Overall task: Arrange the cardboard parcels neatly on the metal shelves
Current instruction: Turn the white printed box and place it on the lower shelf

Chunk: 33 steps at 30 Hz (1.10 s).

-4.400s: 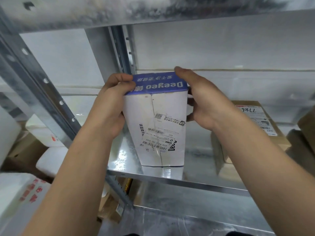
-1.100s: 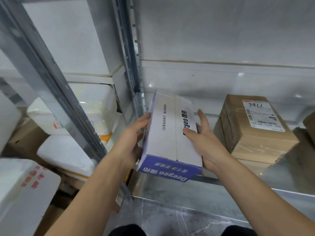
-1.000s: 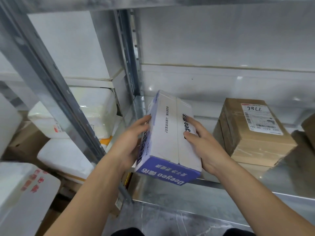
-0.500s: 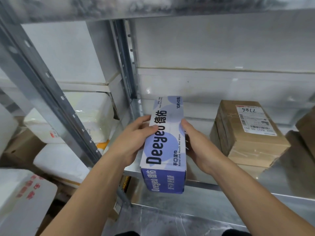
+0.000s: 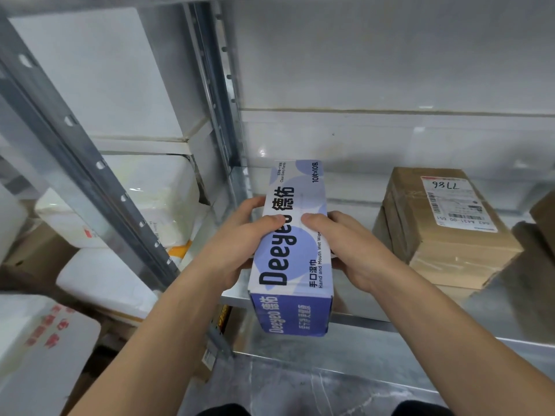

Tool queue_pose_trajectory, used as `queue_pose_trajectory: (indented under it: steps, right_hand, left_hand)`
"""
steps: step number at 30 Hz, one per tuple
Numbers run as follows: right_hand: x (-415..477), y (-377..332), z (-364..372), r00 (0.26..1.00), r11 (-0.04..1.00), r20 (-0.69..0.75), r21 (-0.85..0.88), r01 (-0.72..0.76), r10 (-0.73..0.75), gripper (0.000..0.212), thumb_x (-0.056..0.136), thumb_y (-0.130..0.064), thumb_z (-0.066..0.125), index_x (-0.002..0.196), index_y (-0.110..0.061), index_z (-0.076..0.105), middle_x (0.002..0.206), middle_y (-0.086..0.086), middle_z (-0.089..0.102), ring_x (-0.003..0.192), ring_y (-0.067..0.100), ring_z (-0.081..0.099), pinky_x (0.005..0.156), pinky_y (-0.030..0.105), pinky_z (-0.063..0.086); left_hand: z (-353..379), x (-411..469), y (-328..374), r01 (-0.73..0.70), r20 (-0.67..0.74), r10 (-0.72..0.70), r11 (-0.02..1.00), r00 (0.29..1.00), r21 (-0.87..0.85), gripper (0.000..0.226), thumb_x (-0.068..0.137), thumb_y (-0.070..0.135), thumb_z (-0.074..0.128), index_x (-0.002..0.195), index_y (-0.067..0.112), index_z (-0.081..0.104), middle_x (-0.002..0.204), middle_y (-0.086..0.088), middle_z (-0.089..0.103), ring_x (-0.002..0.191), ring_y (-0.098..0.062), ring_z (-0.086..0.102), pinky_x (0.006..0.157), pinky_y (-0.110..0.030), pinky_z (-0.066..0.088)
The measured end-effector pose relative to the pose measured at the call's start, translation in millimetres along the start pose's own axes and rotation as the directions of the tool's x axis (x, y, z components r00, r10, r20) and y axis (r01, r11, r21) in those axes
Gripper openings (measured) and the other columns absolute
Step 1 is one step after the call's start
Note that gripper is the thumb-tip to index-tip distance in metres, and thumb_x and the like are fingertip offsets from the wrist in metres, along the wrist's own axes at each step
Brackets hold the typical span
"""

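Note:
A long blue and white Deeyeo wet-wipes box (image 5: 292,244) lies lengthwise on the metal shelf (image 5: 360,318), its near end sticking out over the front edge. My left hand (image 5: 240,247) grips its left side with the thumb on top. My right hand (image 5: 351,247) grips the right side, thumb also on top. To the right stands a brown cardboard parcel (image 5: 441,226) with a white label reading 7786 upside down.
A slanted steel upright (image 5: 90,175) runs down the left. Behind it are white foam boxes (image 5: 129,199) and brown cartons. Another brown parcel (image 5: 543,214) shows at the right edge. A lower shelf (image 5: 315,364) lies beneath.
The box was turned from standing on end to lying flat, then rolled so its printed Deeyeo face points up. Both hands shifted to its sides, thumbs closing over the top.

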State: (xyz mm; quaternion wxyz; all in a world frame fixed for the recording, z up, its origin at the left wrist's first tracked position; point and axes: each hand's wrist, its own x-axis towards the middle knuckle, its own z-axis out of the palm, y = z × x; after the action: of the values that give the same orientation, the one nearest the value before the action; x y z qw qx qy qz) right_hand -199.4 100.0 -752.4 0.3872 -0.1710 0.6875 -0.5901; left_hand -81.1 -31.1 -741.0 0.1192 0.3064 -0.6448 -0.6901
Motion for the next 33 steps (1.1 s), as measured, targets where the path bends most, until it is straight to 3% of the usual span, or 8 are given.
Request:
queue_pose_trajectory:
  steps: [13, 18, 21, 23, 26, 28, 31, 33]
  right_hand:
    - [2.6, -2.5, 1.1, 0.999, 0.998, 0.029, -0.059, 0.029, -0.027, 0.023, 0.101, -0.021, 0.055, 0.115, -0.007, 0.068, 0.100, 0.012, 0.079, 0.086, 0.026, 0.076, 0.079, 0.041, 0.059]
    - [-9.9, -8.5, -1.5, 0.997, 0.997, 0.056, -0.035, 0.064, -0.062, 0.021, 0.100, -0.020, 0.058, 0.116, -0.010, 0.068, 0.103, 0.009, 0.079, 0.095, 0.026, 0.075, 0.089, 0.043, 0.058]
    - [-17.2, -14.2, -6.9, 0.984, 0.983, 0.026, -0.041, 0.176, -0.175, 0.012, 0.097, -0.017, 0.064, 0.109, -0.018, 0.064, 0.102, 0.002, 0.078, 0.091, 0.017, 0.076, 0.089, 0.038, 0.060]
    - [-21.0, -16.3, -9.7, 0.970, 0.971, 0.015, 0.002, 0.241, -0.241, 0.021, 0.096, -0.013, 0.066, 0.115, -0.019, 0.059, 0.108, -0.004, 0.074, 0.094, 0.011, 0.074, 0.084, 0.029, 0.058]
    - [-24.9, -14.9, -12.9, 0.958, 0.957, 0.032, 0.052, 0.284, -0.286, 0.050, 0.095, -0.011, 0.069, 0.138, -0.020, 0.046, 0.124, -0.006, 0.067, 0.108, 0.008, 0.069, 0.084, 0.022, 0.054]
    - [-25.4, -13.8, -14.8, 0.952, 0.953, 0.049, 0.054, 0.299, -0.302, 0.059, 0.094, -0.010, 0.070, 0.144, -0.020, 0.041, 0.130, -0.005, 0.066, 0.114, 0.009, 0.067, 0.088, 0.023, 0.055]
    - [-26.1, -15.3, -16.6, 0.944, 0.945, 0.064, 0.066, 0.321, -0.325, 0.062, 0.093, -0.010, 0.072, 0.144, -0.024, 0.039, 0.134, -0.006, 0.064, 0.121, 0.009, 0.064, 0.102, 0.031, 0.052]
    - [-26.6, -17.4, -16.9, 0.940, 0.940, 0.068, 0.104, 0.326, -0.334, 0.054, 0.093, -0.016, 0.072, 0.137, -0.028, 0.043, 0.131, -0.011, 0.064, 0.117, 0.005, 0.064, 0.098, 0.029, 0.051]
  left_hand:
    - [7.0, 0.7, 2.7, 0.001, -0.030, -0.001, 1.000, 1.000, 0.005, 0.027, 0.097, 0.017, 0.064, 0.115, 0.035, 0.055, 0.096, -0.012, 0.079, 0.081, -0.031, 0.075, 0.080, -0.050, 0.061]
    - [8.2, -9.8, 7.8, -0.021, -0.003, 0.021, 1.000, 1.000, 0.004, 0.038, 0.097, 0.016, 0.065, 0.127, 0.033, 0.051, 0.098, -0.008, 0.079, 0.089, -0.033, 0.076, 0.088, -0.056, 0.059]
    - [6.7, -17.6, 13.5, -0.100, 0.014, 0.100, 0.995, 0.995, 0.004, 0.045, 0.097, 0.010, 0.064, 0.132, 0.032, 0.045, 0.097, -0.005, 0.079, 0.082, -0.025, 0.075, 0.072, -0.041, 0.060]
    - [7.0, -22.9, 17.2, -0.162, 0.017, 0.162, 0.987, 0.987, -0.009, 0.044, 0.096, 0.006, 0.063, 0.128, 0.031, 0.045, 0.097, -0.004, 0.078, 0.081, -0.022, 0.075, 0.069, -0.037, 0.058]
    - [8.3, -28.1, 18.9, -0.213, 0.019, 0.213, 0.977, 0.977, -0.030, 0.043, 0.096, 0.001, 0.062, 0.124, 0.029, 0.046, 0.097, 0.001, 0.078, 0.083, -0.022, 0.075, 0.073, -0.036, 0.060]
    - [8.4, -29.8, 17.9, -0.230, 0.035, 0.231, 0.972, 0.972, -0.042, 0.044, 0.095, -0.001, 0.062, 0.123, 0.030, 0.046, 0.098, 0.004, 0.078, 0.084, -0.021, 0.075, 0.072, -0.034, 0.060]
    - [6.8, -29.6, 15.6, -0.266, 0.039, 0.269, 0.962, 0.962, -0.061, 0.052, 0.093, -0.004, 0.061, 0.123, 0.035, 0.044, 0.109, 0.003, 0.076, 0.092, -0.020, 0.074, 0.072, -0.029, 0.060]
    - [6.0, -29.8, 13.4, -0.295, 0.032, 0.296, 0.954, 0.954, -0.051, 0.061, 0.092, -0.007, 0.061, 0.130, 0.036, 0.041, 0.119, 0.003, 0.074, 0.101, -0.019, 0.073, 0.075, -0.027, 0.059]
